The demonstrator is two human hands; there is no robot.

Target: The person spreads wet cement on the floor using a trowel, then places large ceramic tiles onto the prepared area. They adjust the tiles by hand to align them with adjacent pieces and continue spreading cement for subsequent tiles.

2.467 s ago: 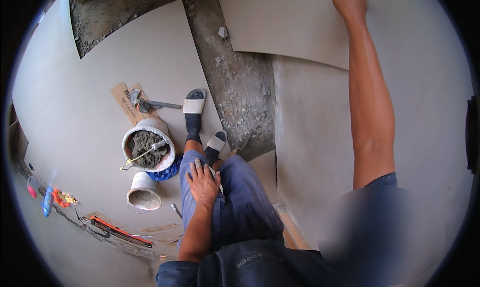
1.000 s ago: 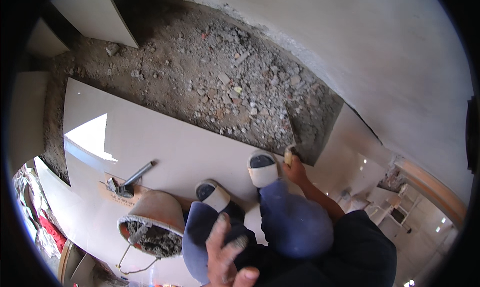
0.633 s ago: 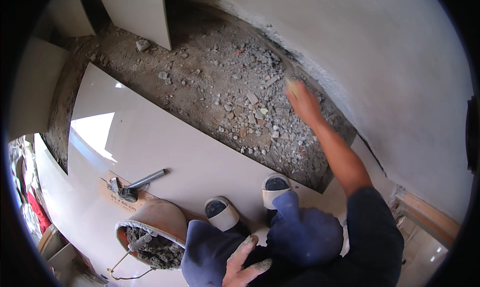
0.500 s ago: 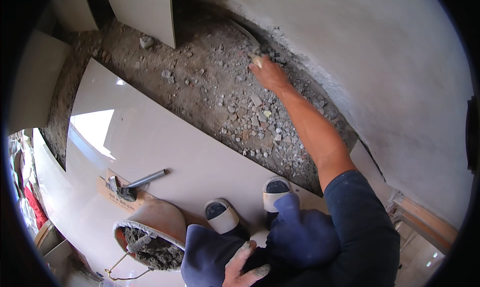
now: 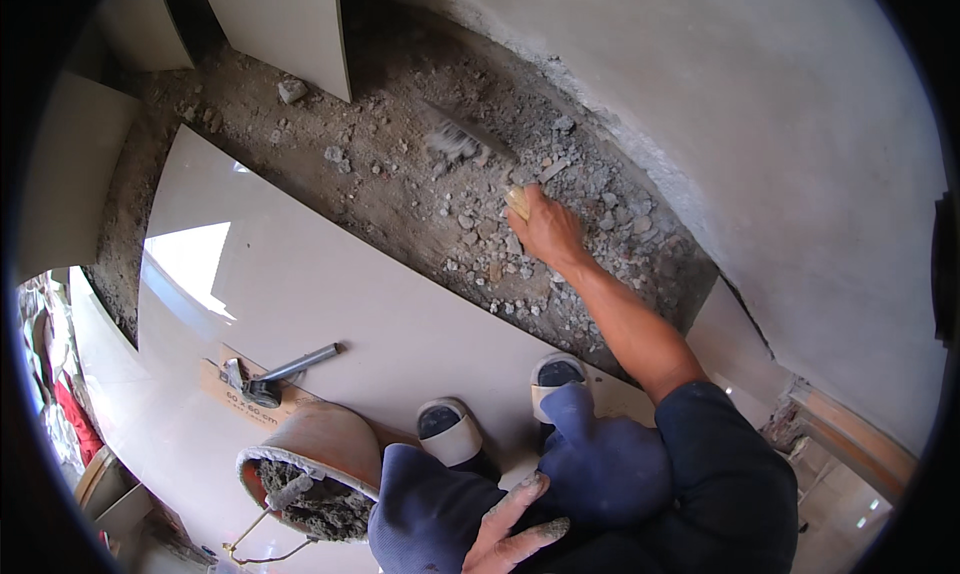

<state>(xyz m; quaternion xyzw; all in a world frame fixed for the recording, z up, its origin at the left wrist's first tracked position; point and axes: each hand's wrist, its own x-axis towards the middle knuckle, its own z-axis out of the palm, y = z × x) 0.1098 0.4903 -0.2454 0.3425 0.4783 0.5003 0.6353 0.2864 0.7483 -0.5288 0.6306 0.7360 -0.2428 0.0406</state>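
My right hand (image 5: 550, 229) reaches forward over the rubble, wrapped round the pale handle of a trowel (image 5: 480, 139). Its long blade is smeared by motion and points away to the far left, low over the dirt. Broken stones and grit (image 5: 600, 199) lie under and around this hand, thickest toward the wall. Down by my knees, my left hand (image 5: 515, 534) holds nothing; its fingers are apart and their tips are coated in grey mortar.
A bucket of wet mortar (image 5: 325, 509) stands by my left knee. Behind it, a mallet (image 5: 280, 376) lies on cardboard (image 5: 235, 399). My sandalled feet rest on large glossy tiles (image 5: 300, 264). A plastered wall (image 5: 770, 144) bounds the right; more tiles (image 5: 285, 24) stand upright at far left.
My right hand has come nearer to me with the trowel, and the blade has swung left, away from the wall's foot. My left hand has shifted slightly right.
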